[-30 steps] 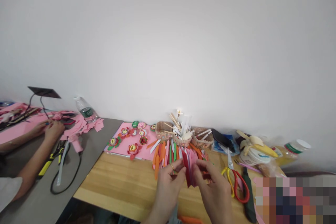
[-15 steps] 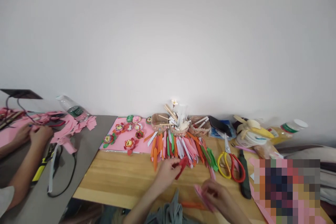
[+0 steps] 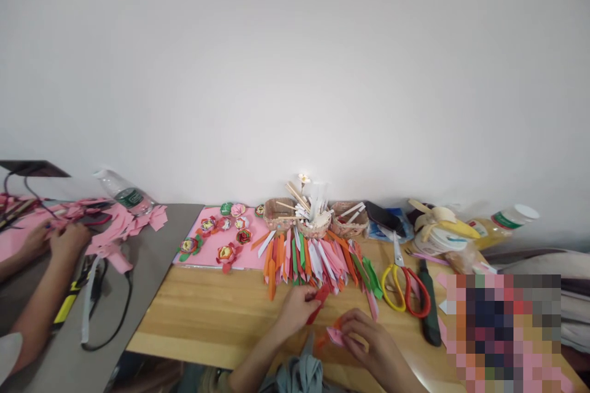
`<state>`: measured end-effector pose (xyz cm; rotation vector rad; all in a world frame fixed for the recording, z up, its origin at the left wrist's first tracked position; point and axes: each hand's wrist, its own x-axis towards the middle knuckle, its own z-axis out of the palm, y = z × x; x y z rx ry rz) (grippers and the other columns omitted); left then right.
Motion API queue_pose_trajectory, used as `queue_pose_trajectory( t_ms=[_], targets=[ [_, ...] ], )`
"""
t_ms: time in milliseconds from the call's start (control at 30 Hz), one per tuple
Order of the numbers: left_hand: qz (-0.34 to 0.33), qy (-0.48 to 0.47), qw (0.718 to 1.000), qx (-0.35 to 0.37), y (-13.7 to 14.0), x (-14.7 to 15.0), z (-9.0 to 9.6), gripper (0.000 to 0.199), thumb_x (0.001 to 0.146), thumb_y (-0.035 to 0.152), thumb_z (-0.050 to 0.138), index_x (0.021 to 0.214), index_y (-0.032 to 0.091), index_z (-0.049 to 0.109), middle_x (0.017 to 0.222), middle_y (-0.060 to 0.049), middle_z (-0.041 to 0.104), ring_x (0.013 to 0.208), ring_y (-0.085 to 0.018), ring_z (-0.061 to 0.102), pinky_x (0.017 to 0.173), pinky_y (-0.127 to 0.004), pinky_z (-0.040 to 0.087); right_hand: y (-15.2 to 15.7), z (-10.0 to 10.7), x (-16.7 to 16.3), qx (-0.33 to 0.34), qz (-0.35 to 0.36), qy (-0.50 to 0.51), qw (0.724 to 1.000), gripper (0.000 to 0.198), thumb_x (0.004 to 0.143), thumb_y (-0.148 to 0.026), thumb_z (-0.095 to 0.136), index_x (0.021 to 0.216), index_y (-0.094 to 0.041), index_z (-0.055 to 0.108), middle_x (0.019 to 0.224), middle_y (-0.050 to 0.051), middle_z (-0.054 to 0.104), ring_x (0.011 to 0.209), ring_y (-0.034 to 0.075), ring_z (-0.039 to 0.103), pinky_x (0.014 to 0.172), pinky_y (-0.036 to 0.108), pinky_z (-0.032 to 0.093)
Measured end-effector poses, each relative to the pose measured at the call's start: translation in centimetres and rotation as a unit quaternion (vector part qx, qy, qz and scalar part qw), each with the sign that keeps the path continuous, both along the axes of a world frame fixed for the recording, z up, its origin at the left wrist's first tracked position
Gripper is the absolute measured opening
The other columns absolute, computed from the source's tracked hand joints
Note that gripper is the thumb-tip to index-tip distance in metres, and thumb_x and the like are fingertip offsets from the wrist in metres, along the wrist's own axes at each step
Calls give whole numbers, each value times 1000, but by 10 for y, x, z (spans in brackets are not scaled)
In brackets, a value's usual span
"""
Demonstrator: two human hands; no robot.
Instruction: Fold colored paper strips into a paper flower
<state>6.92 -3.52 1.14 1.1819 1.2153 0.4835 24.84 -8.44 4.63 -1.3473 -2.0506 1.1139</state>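
Observation:
My left hand [image 3: 297, 309] is closed on a red paper strip [image 3: 319, 304] that sticks up from its fingers. In my right hand [image 3: 364, 338] the fingertips pinch a small pink paper piece [image 3: 335, 336], with some orange paper [image 3: 338, 323] beside it; whether the orange is held too is hard to tell. Both hands hover over the front of the wooden table, a short way apart. Just beyond them lies a fan of folded paper strips [image 3: 302, 258] in orange, pink, white and green.
Paper flowers [image 3: 227, 252] rest on a pink sheet [image 3: 207, 255] at left. Baskets [image 3: 280, 215] with sticks stand by the wall. Scissors [image 3: 405, 288] and a dark green tool [image 3: 429, 313] lie at right. A co-worker's hands [image 3: 69, 239] work at the grey table beside a glue gun [image 3: 115, 255].
My right hand has moved up and left, closer to the left hand, carrying the pink paper. Orange paper now shows by its fingers. The left hand keeps the red strip, slightly lower.

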Motion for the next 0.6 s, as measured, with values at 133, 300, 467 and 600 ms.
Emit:
queue_pose_trajectory(
  t_ms=[133, 300, 467, 600],
  targets=[
    [30, -59, 998, 4, 0, 1, 29, 25, 74, 32, 59, 78, 10, 68, 70, -2, 66, 68, -18, 58, 66, -29, 44, 17, 28, -3, 139, 48, -8, 989, 20, 83, -13, 45, 90, -21, 62, 97, 8, 63, 90, 17, 61, 76, 27, 48],
    [62, -129, 990, 18, -4, -5, 66, 24, 68, 32, 61, 83, 17, 73, 70, -1, 69, 72, -18, 58, 71, -27, 41, 29, 43, -11, 259, 59, -25, 964, 18, 82, -11, 48, 90, -21, 61, 94, 8, 65, 89, 17, 63, 75, 26, 51],
    [137, -173, 975, 1, -5, -10, 76, 34, 62, 39, 67, 86, 16, 73, 67, -3, 68, 66, -17, 55, 66, -27, 42, 35, 55, -18, 285, 25, -7, 958, 15, 82, -13, 50, 87, -23, 61, 91, 6, 66, 90, 17, 62, 77, 28, 51],
    [193, -225, 954, -34, -7, -9, 80, 39, 60, 42, 69, 88, 15, 72, 67, -5, 68, 68, -17, 57, 66, -27, 43, 36, 60, -21, 306, 4, -9, 952, 13, 80, -13, 53, 85, -22, 62, 88, 5, 68, 90, 18, 61, 80, 32, 49]
  ],
)
